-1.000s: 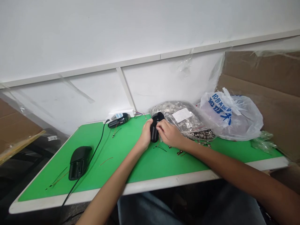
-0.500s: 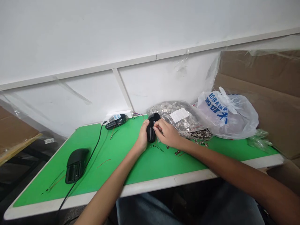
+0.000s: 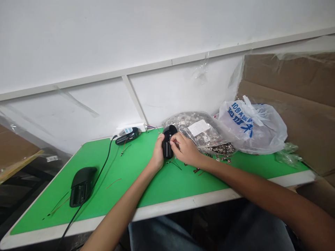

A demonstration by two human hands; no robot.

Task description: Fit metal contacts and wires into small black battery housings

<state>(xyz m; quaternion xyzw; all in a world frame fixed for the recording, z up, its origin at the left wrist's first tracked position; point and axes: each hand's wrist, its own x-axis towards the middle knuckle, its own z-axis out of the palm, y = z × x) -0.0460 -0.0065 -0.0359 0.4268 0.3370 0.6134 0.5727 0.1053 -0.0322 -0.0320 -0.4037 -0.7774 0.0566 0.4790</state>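
Note:
A black plastic housing (image 3: 168,150) with a hollow lower compartment is held near the table's back edge. My left hand (image 3: 157,152) is closed around its left side. From the right, my right hand (image 3: 185,148) pinches at the middle of the housing; anything tiny between thumb and forefinger is too small to make out. Thin dark wire (image 3: 176,165) trails on the green tabletop (image 3: 157,188) just below. Small metal parts (image 3: 221,150) spill out of a clear bag (image 3: 180,121) beside my right hand.
At the left lies another black housing (image 3: 81,186), crossed by a black cable (image 3: 106,164) and near loose wires (image 3: 59,205). A third housing (image 3: 127,136) rests against a white power strip (image 3: 142,127). A white plastic bag (image 3: 253,130) and cardboard (image 3: 288,83) stand to the right.
The whole view has shifted slightly, so things sit a little further left. Both hands keep their hold on the housing, with hardly any movement.

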